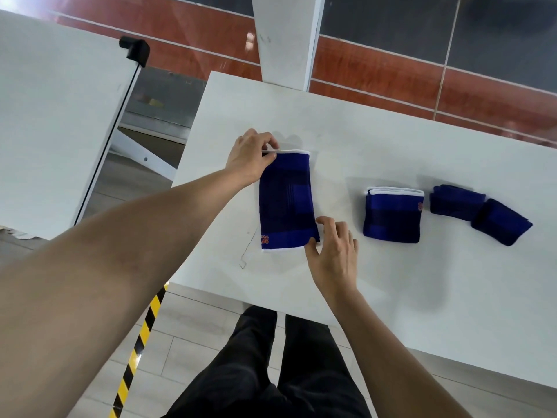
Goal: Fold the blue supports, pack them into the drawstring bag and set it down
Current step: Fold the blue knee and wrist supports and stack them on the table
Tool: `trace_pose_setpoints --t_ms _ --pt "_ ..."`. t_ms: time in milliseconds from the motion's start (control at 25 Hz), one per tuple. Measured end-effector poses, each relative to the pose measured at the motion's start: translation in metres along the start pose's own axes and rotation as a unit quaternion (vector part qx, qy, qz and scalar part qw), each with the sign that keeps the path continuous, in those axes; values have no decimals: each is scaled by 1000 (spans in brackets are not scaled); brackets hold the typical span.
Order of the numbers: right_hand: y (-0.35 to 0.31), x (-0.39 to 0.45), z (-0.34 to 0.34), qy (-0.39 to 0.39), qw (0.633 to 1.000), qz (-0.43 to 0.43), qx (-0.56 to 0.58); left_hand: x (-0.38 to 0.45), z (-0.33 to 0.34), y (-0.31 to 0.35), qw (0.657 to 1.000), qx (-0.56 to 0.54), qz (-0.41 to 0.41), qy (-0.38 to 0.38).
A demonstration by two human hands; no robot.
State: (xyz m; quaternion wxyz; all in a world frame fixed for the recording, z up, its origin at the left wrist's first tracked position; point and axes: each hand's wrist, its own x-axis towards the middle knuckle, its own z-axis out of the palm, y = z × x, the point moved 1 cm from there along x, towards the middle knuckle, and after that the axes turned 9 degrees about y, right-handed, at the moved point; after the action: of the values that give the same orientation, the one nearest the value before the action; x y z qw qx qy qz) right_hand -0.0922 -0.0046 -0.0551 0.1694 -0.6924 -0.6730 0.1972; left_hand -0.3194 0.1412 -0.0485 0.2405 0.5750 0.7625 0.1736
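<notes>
A long blue support [286, 203] with white end bands lies flat and unfolded on the white table [391, 140]. My left hand [250, 158] pinches its far left corner at the white band. My right hand [334, 251] grips its near right corner, fingers curled at the edge. A folded blue support [391, 217] with a white top edge lies to the right. Two more folded blue supports lie further right, one [456, 202] touching the other [501, 221]. No drawstring bag is in view.
The table's near edge runs just in front of my legs [271, 366]. A second white table [54, 122] with a black clamp [135, 51] stands to the left across a gap. Yellow-black tape [138, 345] marks the floor. A white post [286, 40] rises behind the table.
</notes>
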Motion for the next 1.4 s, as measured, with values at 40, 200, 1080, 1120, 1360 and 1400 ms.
trace_pose_setpoints --t_ms 40,200,1080,1120,1360,1400 --pt "1 0 1 -3 1000 1 8 -3 1 0 1000 -12 -5 -9" --pt "4 0 7 -26 998 -18 48 -47 4 -1 998 -32 -9 49" --pt "7 -54 -3 -156 976 25 150 -205 25 -37 982 55 180 0" --pt "8 -56 -2 -151 978 14 142 -207 24 -36 984 40 171 -3" --pt "12 -58 2 -46 993 -12 105 -222 16 -34 984 9 173 -43" --pt "12 -58 3 -32 994 -10 104 -226 15 -34 984 -5 166 -57"
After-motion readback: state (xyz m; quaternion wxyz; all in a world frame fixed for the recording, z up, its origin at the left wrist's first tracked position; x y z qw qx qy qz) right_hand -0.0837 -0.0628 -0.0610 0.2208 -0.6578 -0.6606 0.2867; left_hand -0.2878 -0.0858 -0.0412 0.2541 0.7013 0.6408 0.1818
